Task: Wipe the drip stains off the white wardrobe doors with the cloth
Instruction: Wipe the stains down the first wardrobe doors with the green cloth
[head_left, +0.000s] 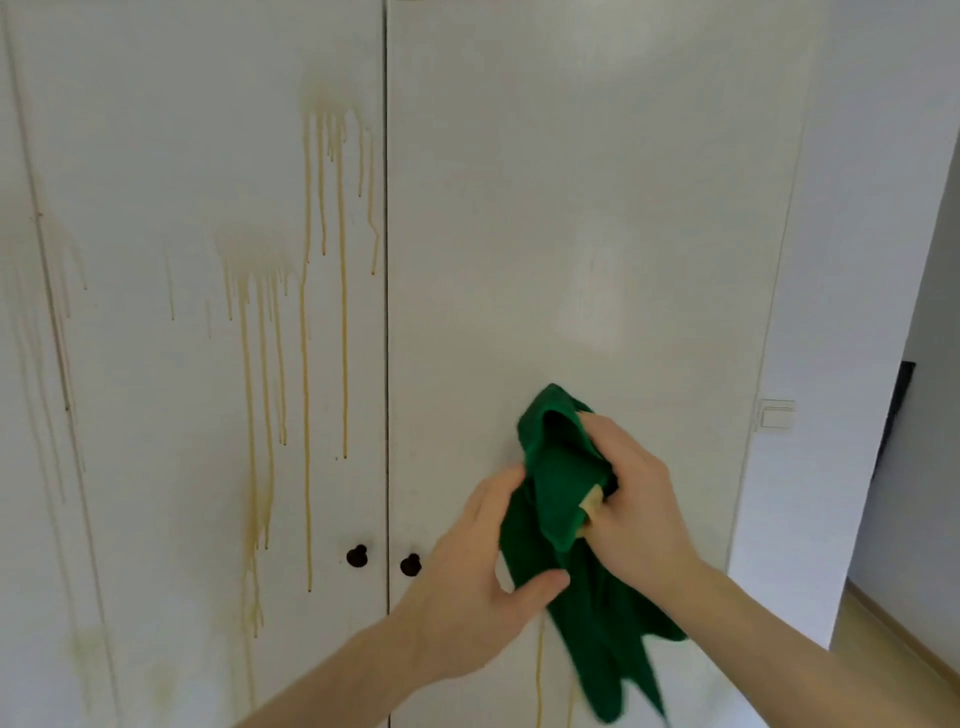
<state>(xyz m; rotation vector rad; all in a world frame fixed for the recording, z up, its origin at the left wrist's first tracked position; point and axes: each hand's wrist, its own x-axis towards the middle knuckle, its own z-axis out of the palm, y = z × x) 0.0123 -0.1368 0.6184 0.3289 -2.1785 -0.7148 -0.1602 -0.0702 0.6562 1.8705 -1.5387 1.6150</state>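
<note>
Yellow drip stains (306, 322) beside two dark knobs (357, 556)

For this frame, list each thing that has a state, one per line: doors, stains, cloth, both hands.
Left door: closed, streaked with yellow-brown drip stains.
Right door: closed, upper part looks wiped; a thin drip remains low down.
Green cloth: bunched, held off the door, tail hanging.
Left hand: grips the cloth's lower edge.
Right hand: grips the bunched top.
Door knobs: untouched.
</note>
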